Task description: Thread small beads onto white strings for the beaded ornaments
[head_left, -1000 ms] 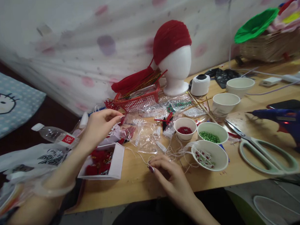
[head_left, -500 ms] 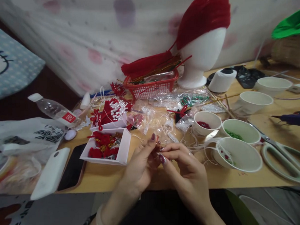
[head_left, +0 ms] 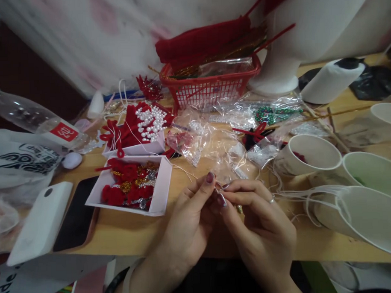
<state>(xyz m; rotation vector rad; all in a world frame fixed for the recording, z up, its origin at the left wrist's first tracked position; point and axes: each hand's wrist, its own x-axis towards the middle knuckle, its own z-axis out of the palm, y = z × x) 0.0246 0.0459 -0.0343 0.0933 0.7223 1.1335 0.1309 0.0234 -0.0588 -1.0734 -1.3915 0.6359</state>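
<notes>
My left hand and my right hand meet above the front of the table, fingertips pinched together. Whatever small piece lies between them is too little and too covered by the fingers to name. A tiny yellowish-green bead-like spot shows beneath my right fingers. Left of the hands stands a white box of red fuzzy and gold and silver ornaments. Just beyond the fingertips lie clear plastic bags. White cord trails over a paper cup on the right.
Behind are a red basket and a white foam head. At left lie a white power-bank-like block, a black phone and a plastic bottle. More cups, one a paper cup with red beads, crowd the right.
The view has moved closer and tilted down, so the scissors and glue gun at right are out of frame. Both hands stay pinched together in about the same place.
</notes>
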